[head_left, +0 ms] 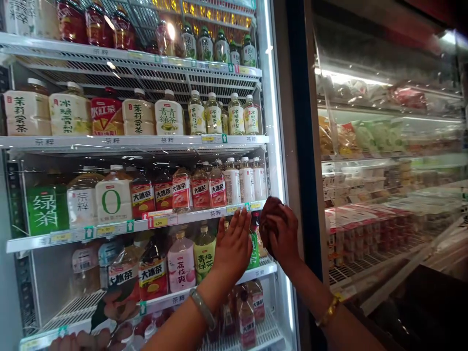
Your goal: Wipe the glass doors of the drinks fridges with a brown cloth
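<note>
A glass-fronted drinks cooler fills the left and middle of the head view. My left hand lies against its glass with fingers stretched upward, a pale bangle on the wrist. To its right, my right hand is wrapped round a dark reddish-brown cloth, near the right edge of the glass. A gold bracelet circles that wrist. Behind the left hand stand a yellow-green bottle and a pink bottle.
Shelves of tea bottles, among them a green-labelled bottle, stand behind the glass. A bright light strip runs down the cooler's right side. Beyond a dark post, another chiller holds packaged food.
</note>
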Demonstrator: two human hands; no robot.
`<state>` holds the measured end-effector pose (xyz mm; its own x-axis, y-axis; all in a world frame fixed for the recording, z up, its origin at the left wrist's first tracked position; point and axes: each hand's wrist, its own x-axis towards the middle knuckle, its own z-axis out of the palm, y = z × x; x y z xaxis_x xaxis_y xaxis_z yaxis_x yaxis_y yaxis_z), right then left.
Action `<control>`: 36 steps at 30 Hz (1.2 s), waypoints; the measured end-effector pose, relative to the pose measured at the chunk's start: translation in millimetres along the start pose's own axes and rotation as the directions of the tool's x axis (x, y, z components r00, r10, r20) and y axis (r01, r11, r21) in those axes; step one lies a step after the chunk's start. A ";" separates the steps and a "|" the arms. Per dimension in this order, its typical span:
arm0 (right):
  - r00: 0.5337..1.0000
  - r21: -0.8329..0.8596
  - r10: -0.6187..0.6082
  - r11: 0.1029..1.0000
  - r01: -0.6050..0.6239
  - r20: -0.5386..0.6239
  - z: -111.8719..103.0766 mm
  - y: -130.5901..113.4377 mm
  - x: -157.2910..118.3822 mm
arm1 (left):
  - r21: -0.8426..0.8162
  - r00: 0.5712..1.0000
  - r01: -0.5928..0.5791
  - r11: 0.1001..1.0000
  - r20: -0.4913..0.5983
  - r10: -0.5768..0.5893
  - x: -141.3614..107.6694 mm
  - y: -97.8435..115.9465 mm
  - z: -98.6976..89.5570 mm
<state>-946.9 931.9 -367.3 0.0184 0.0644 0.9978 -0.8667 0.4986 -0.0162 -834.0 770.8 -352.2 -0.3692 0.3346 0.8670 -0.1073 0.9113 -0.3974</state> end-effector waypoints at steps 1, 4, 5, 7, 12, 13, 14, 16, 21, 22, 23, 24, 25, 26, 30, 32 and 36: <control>1.000 0.004 0.021 1.000 -0.021 -0.006 5.0 -7.1 9.0 | 0.005 1.000 0.002 1.000 -0.001 -0.002 3.9 -1.0 0.2; 0.998 0.046 -0.037 0.998 0.035 0.048 7.5 -31.7 8.4 | 0.029 1.000 0.005 1.000 0.002 -0.005 -1.1 -1.8 0.1; 0.994 0.063 -0.086 0.995 0.081 0.075 4.1 -37.7 0.1 | 0.039 1.000 0.008 0.999 0.003 -0.008 -6.7 -2.4 -0.7; 0.976 0.080 -0.193 0.979 0.185 0.103 -6.5 -41.8 -20.3 | 0.060 1.000 0.010 0.998 0.005 -0.010 -18.5 -5.7 -3.5; 0.969 0.048 -0.232 0.972 0.229 0.079 -18.5 -12.7 -17.9 | 0.097 1.000 0.002 0.995 -0.003 -0.002 -18.4 -23.3 -13.6; 0.978 0.045 -0.198 0.980 0.196 0.061 -14.0 -7.3 -4.0 | 0.103 1.000 0.005 0.995 -0.004 -0.005 -12.2 -26.9 -15.0; 0.987 0.043 -0.158 0.987 0.156 0.035 -7.5 -4.5 12.2 | 0.109 1.000 0.014 0.994 -0.006 -0.014 -5.0 -30.3 -16.1; 0.997 0.040 -0.082 0.996 0.082 -0.015 8.0 -8.7 43.9 | 0.115 0.999 0.051 0.992 -0.017 -0.050 9.5 -36.0 -17.9; 0.976 0.092 -0.201 0.977 0.194 0.079 26.1 -48.9 54.3 | 0.107 0.993 0.118 0.987 -0.042 -0.114 18.2 -51.2 -24.8; 0.954 0.099 -0.276 0.959 0.266 0.113 23.4 -53.0 43.4 | 0.111 0.994 0.108 0.988 -0.043 -0.104 13.9 -55.2 -27.2; 0.925 0.107 -0.357 0.933 0.344 0.135 19.0 -53.6 31.2 | 0.116 0.995 0.097 0.988 -0.042 -0.093 8.5 -59.4 -29.8; 0.899 0.120 -0.411 0.910 0.396 0.149 13.6 -50.4 19.6 | 0.122 0.996 0.086 0.989 -0.038 -0.082 2.8 -63.5 -32.5; 0.880 0.136 -0.448 0.892 0.430 0.158 7.8 -43.9 10.2 | 0.128 0.997 0.078 0.989 -0.030 -0.075 -2.7 -67.2 -35.2; 0.869 0.152 -0.466 0.883 0.444 0.166 2.8 -35.1 4.6 | 0.134 0.997 0.073 0.988 -0.023 -0.070 -7.1 -70.2 -37.6; 0.954 0.078 -0.265 0.963 0.257 0.136 5.0 -8.0 27.2 | 0.156 0.997 0.079 0.985 -0.005 -0.080 -7.5 -73.8 -40.5; 0.994 0.045 -0.102 0.994 0.100 0.044 19.0 -18.5 53.2 | 0.163 0.995 0.103 0.981 -0.001 -0.104 0.8 -72.4 -38.2; 0.986 0.142 -0.164 0.977 0.158 0.035 42.9 -71.5 75.5 | 0.151 0.990 0.138 0.979 -0.003 -0.139 11.3 -73.7 -36.0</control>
<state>-905.0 864.1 -288.0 0.1427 -0.0488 0.9886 -0.9148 0.3748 0.1505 -797.1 716.1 -302.3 -0.3482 0.2050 0.9147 -0.2958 0.9019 -0.3147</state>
